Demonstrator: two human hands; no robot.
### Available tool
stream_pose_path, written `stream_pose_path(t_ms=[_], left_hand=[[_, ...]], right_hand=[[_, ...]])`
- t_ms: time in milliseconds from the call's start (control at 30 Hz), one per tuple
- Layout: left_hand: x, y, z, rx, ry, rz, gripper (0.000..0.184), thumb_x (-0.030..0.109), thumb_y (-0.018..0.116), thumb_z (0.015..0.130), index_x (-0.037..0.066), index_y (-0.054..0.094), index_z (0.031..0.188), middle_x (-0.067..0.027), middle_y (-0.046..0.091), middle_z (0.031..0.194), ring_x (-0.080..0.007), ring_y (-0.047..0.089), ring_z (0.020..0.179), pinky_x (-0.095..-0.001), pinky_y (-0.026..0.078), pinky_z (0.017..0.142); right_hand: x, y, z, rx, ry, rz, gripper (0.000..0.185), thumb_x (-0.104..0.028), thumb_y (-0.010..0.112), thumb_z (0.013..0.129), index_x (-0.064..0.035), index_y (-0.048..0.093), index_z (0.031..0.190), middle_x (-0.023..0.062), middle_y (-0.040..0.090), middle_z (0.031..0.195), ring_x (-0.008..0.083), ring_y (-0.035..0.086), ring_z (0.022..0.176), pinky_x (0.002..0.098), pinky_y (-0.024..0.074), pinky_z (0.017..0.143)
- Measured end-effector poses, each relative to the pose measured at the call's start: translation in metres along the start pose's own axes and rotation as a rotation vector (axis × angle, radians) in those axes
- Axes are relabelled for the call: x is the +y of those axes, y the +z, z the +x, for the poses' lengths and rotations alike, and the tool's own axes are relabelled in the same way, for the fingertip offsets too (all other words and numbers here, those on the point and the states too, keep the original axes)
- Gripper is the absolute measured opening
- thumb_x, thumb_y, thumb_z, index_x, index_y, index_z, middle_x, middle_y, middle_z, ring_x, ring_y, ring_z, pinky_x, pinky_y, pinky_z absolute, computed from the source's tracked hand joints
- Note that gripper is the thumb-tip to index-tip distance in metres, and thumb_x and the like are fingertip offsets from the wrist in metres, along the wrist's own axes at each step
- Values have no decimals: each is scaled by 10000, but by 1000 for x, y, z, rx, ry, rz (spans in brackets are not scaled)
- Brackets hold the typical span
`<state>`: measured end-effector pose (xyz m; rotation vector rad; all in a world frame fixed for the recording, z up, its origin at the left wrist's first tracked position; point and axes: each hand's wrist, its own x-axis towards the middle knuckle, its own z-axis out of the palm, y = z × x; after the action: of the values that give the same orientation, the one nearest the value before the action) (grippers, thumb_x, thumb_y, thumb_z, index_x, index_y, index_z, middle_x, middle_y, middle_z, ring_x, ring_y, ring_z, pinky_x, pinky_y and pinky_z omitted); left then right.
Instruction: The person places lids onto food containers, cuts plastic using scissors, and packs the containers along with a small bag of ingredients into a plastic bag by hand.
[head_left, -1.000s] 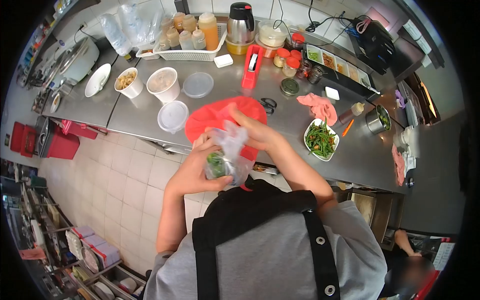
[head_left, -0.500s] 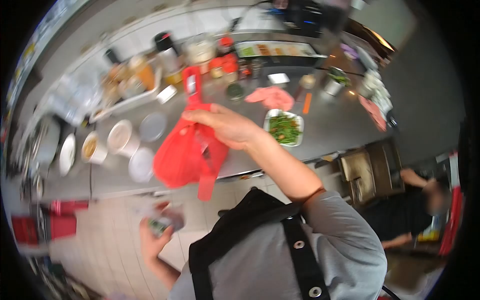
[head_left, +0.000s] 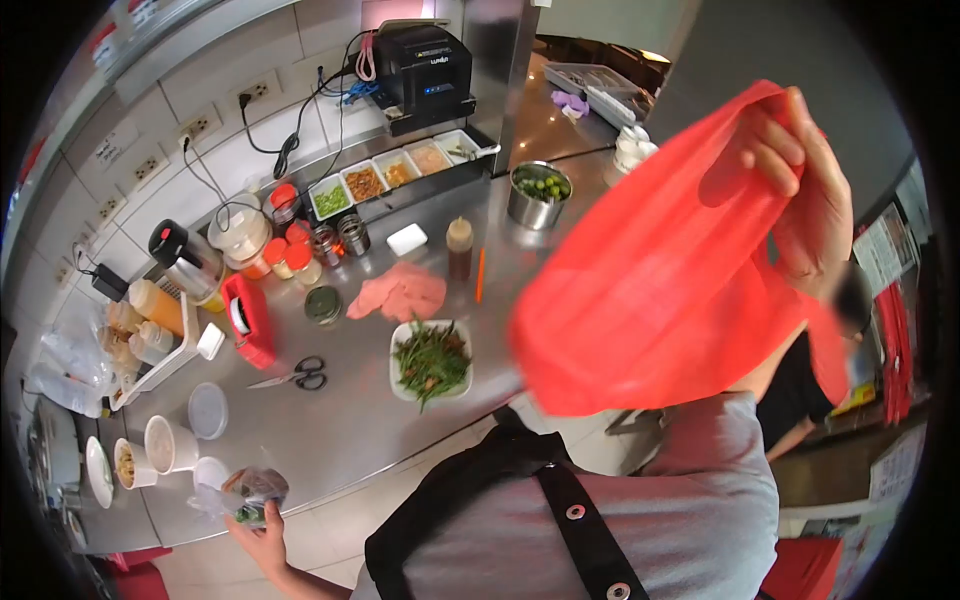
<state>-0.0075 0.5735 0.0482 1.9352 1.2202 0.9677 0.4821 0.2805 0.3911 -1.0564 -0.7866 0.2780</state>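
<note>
1. Dish (head_left: 457, 390): white; its vegetables (head_left: 428, 358): mostly green.
2. Your carrier bag (head_left: 630, 310), right of the dish: plain red.
3. Cloth (head_left: 398, 293), beyond the dish: pink.
4. Tape dispenser (head_left: 259, 338), left of the dish: red.

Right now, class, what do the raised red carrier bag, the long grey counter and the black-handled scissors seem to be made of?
Red carrier bag: thin, faintly glossy plastic, probably; it creases and looks slightly translucent. Long grey counter: probably satin stainless steel, going by its blurred reflections. Black-handled scissors: pale, metallic-looking blades; dark, smooth handles, possibly plastic.
</note>
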Motion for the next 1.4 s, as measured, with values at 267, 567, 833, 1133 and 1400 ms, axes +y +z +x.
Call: stream_pose_path(t_ms=[267,567,833,1133,1400], left_hand=[[118,153,4,178,-162,247,676,295,759,816,-85,445,1279,-214,481,1238,-309,487,1133,-397,391,992],[180,181,-41,342,-379,-129,425,168,680,867,-15,553,1229,-92,627,1089,-174,593,976,-314,484,857],[210,189,-38,579,-350,-243,464,220,677,875,10,509,1253,-35,598,1047,-126,564,952,-292,468,834],[176,178,-32,889,-479,-262,499,290,727,848,-22,479,1149,-106,614,1008,-159,626,890,-291,539,747],[94,107,-23,956,-518,-141,543,314,770,814,-45,491,1110,-131,643,952,-158,644,816,-276,551,667]], right_hand=[[62,-199,192,24,144,-567,287,-249,567,950,-94,498,718,-35,428,660,81,415,602,244,351,634],[255,-382,428,-8,511,-278,257,-247,521,976,-44,646,1070,81,691,968,164,651,838,301,516,734],[467,-459,545,-52,807,-85,459,-321,405,1017,-34,461,1371,134,542,1342,295,530,1213,416,428,1019],[444,-454,518,112,266,-835,466,-282,516,983,-13,472,1360,117,502,1384,253,531,1194,357,423,998],[268,-248,209,-80,-170,-780,331,-220,466,1018,-50,553,1288,75,608,1207,156,569,1092,281,432,912]])
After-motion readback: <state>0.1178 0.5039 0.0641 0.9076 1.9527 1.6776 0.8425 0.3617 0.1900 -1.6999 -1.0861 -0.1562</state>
